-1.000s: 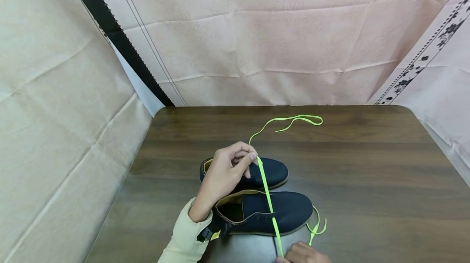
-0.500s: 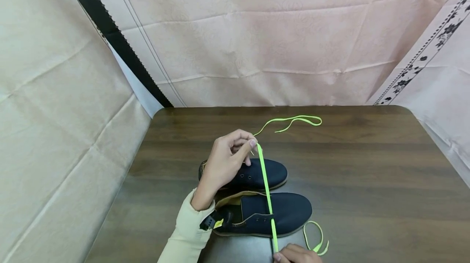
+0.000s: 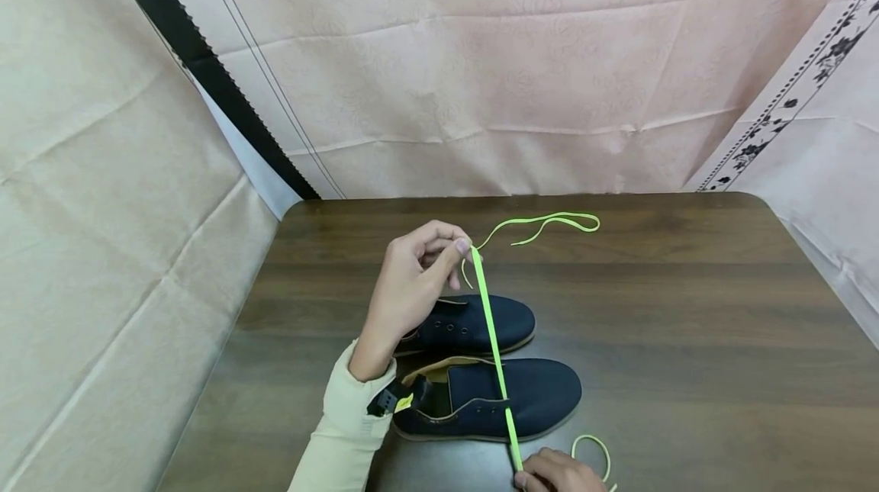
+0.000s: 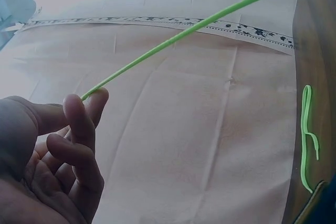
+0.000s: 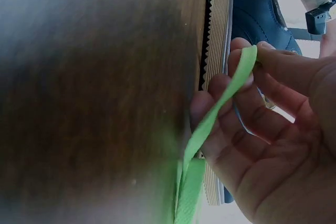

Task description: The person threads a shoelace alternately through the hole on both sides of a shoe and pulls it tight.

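Note:
My left hand (image 3: pixel 422 267) pinches a bright green shoelace (image 3: pixel 488 309) between thumb and fingertip, raised above the far shoe. The lace runs taut down across the near navy shoe (image 3: pixel 542 397) to my right hand (image 3: pixel 559 471), which pinches it by the front of the table. In the right wrist view, the flat lace (image 5: pixel 220 106) comes out of the thumb-and-finger pinch and hangs over the fingers. Whether it passes through the near shoe's eyelets I cannot tell. Behind stands the far navy shoe (image 3: pixel 491 324), its eyelets bare, its heel hidden by my left arm.
Both shoes lie side by side, toes to the right, on a brown wooden table (image 3: pixel 687 309). A looped stretch of green lace (image 3: pixel 563 219) lies at the back. Another lace end (image 3: pixel 596 442) curls beside my right hand. Pale cloth (image 3: pixel 515 95) hangs behind the table.
My left hand has risen away toward the table's back, keeping its pinch on the lace. More of the far shoe shows. The right hand has shifted slightly, and the lace end beside it has slid nearer me.

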The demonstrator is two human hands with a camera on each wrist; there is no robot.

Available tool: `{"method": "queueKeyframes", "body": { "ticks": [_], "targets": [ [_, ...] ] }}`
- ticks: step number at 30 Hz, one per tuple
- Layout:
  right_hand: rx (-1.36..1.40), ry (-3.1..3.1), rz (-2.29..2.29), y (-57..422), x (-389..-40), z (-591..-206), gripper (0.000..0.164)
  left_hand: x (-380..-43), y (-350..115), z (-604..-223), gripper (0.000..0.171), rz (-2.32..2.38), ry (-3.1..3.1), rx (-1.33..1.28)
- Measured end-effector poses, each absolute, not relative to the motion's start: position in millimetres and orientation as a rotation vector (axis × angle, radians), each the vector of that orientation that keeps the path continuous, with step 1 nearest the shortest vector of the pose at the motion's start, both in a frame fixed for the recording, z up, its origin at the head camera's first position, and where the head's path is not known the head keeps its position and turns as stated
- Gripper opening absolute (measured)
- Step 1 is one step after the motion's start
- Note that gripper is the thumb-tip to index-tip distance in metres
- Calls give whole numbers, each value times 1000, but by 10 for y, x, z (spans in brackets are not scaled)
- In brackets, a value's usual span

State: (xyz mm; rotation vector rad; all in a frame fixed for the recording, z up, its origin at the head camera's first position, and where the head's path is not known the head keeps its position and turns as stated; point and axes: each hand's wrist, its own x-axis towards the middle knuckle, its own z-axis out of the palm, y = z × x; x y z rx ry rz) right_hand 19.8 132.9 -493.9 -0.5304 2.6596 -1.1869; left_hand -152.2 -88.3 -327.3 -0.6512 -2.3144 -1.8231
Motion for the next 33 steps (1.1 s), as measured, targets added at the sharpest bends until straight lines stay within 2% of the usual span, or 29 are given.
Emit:
{"method": "queueKeyframes", "body": {
  "ticks": [8,33],
  "targets": [
    [-411,2681,-1233,1280,229,-4874,24,-1501,-900,-3146,10,-1793,-2302,-644],
    [-248,2570,-1145,1250,144,-4804,23,-1428,-930,-2856,13,-1720,-2183,-694]
  ]
}}
